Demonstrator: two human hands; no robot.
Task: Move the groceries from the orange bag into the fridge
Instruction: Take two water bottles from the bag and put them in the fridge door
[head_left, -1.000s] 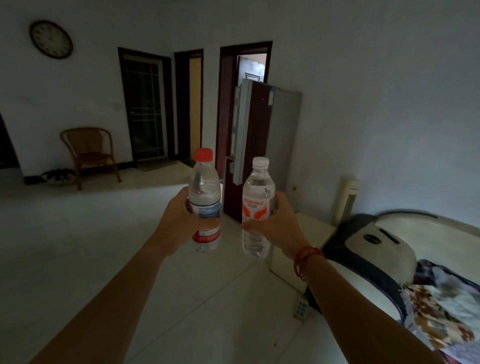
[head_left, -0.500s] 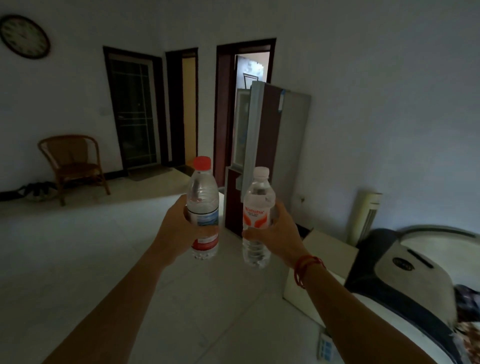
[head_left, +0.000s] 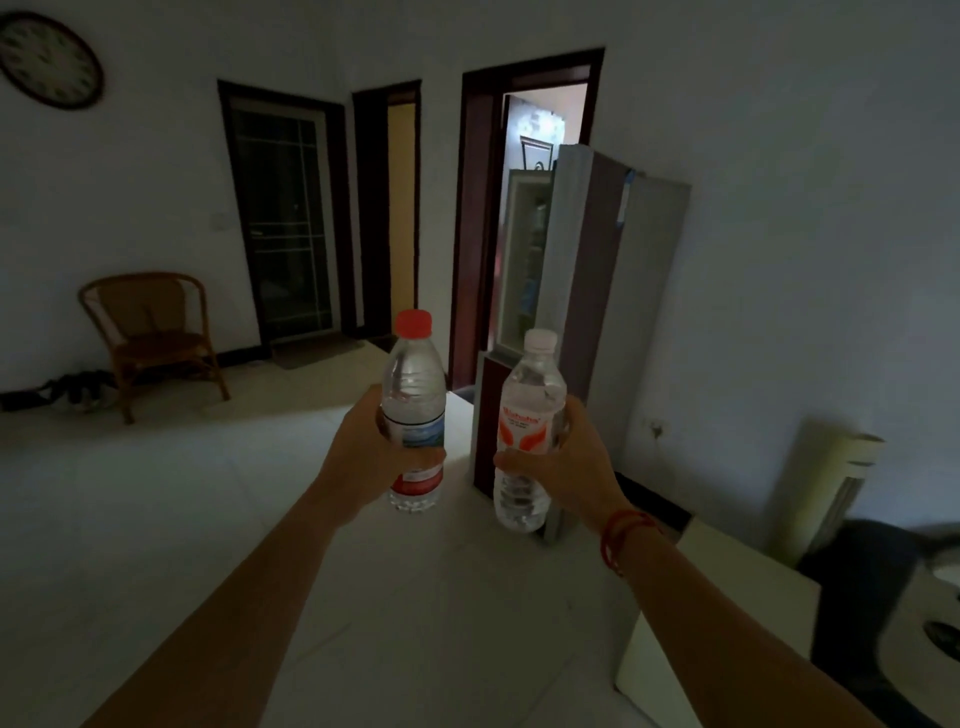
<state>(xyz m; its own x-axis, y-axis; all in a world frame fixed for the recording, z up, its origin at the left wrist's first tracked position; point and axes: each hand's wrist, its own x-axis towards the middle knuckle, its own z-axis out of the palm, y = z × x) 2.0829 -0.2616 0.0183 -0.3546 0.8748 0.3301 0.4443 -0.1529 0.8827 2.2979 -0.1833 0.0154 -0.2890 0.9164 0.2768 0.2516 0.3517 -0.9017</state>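
Observation:
My left hand (head_left: 363, 457) grips a clear water bottle with a red cap (head_left: 414, 379) upright, fingers curled round its lower half. My right hand (head_left: 566, 467) holds a second clear bottle with a white cap and orange label (head_left: 530, 395), also upright. Both are held out in front of me at chest height. Straight ahead stands the fridge (head_left: 613, 291) against the right wall, its upper door (head_left: 569, 249) swung open toward me, shelves dimly visible inside. The orange bag is out of view.
A wicker chair (head_left: 150, 332) stands by the far left wall under a round clock (head_left: 49, 60). Dark doorways line the back wall. A white box (head_left: 717, 618), a tower fan (head_left: 831, 493) and a dark-and-white appliance (head_left: 883, 597) sit at the right. Pale tiled floor lies between me and the fridge.
The fridge has grown larger and nearer in view, and the items at the right have slid toward the frame's edge. Both hands keep the same hold on their bottles.

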